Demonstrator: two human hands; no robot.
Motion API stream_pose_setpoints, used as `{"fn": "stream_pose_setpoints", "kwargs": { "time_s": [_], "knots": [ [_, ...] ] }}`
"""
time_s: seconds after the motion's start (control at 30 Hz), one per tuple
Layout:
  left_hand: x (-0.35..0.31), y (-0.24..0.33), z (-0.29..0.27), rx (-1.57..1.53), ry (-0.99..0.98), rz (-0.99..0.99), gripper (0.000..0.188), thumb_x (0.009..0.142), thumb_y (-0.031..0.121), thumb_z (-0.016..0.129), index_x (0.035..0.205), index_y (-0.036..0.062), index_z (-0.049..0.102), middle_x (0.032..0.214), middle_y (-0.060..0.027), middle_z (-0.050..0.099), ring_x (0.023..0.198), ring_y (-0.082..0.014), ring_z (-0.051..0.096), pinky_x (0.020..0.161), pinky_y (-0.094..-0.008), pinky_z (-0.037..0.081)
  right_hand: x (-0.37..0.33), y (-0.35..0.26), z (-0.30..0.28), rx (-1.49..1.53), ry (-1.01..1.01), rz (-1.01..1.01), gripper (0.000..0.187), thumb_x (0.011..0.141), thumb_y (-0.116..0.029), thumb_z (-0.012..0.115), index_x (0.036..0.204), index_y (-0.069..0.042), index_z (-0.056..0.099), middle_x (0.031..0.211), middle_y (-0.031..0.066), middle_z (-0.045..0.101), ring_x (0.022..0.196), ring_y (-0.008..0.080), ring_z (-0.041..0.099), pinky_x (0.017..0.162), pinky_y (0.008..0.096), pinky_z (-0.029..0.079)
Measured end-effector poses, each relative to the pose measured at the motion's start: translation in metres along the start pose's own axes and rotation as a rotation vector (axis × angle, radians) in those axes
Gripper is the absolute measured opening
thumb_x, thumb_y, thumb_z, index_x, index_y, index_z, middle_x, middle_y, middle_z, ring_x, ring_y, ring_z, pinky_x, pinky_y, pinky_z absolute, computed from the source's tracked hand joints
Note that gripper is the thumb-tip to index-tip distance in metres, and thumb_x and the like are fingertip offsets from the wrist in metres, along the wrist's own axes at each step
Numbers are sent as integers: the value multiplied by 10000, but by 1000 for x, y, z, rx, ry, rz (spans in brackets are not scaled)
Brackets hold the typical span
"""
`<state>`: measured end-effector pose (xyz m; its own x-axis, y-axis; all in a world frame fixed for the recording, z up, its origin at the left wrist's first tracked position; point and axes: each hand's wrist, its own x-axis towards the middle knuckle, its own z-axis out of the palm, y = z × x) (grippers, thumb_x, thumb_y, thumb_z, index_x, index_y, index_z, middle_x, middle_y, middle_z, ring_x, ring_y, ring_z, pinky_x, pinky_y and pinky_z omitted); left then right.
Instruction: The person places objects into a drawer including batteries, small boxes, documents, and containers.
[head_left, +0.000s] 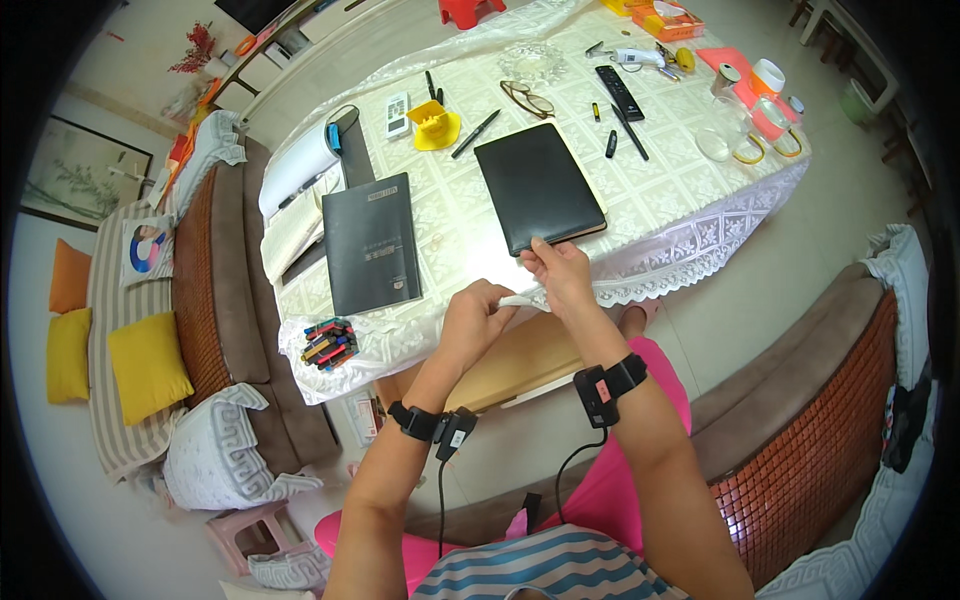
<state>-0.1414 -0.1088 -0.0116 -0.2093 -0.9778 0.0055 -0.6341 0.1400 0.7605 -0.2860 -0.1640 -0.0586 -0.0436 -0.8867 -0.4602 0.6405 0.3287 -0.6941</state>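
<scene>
Had the fingers of the left hand (476,322) nearly closed, apparently on a fold of the white, patterned, lace-edged tablecloth (455,220) just short of the right fingers; could not tell how firmly. Curled the fingers of the right hand (562,278) partway, touching the near left corner of the black, rectangular, smooth-covered notebook (540,185); could not tell whether gripping or merely resting there. Had the notebook flat on the tablecloth, mostly just beyond the right fingertips. Seemed early in the handling: had made contact with the notebook, but had not yet lifted or opened it. Left untouched the dark grey, rectangular, soft-covered booklet (370,245), forward and leftward of the left fingers, and the slim black pen (476,133), well ahead of them
</scene>
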Motion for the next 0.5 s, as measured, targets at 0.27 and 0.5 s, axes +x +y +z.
{"fn": "stream_pose_setpoints", "kwargs": {
  "time_s": [0.27,0.5],
  "knots": [
    [0,3,-9,-224,180,-120,118,765,42,654,879,11,658,738,-59,591,566,-105,537,518,-235,431,-50,-56,-28,-978,-427,-347,358,738,-283,722,941,-8,617,923,98,618,886,200,586,761,308,466],
    [9,3,-7,-309,314,-92,105,788,-21,607,884,-17,649,815,-43,585,606,-86,558,544,-203,443,-44,-82,-62,-1464,-51,-1100,190,629,-4,645,797,-91,662,854,67,574,848,256,521,688,362,434]
  ]
}}
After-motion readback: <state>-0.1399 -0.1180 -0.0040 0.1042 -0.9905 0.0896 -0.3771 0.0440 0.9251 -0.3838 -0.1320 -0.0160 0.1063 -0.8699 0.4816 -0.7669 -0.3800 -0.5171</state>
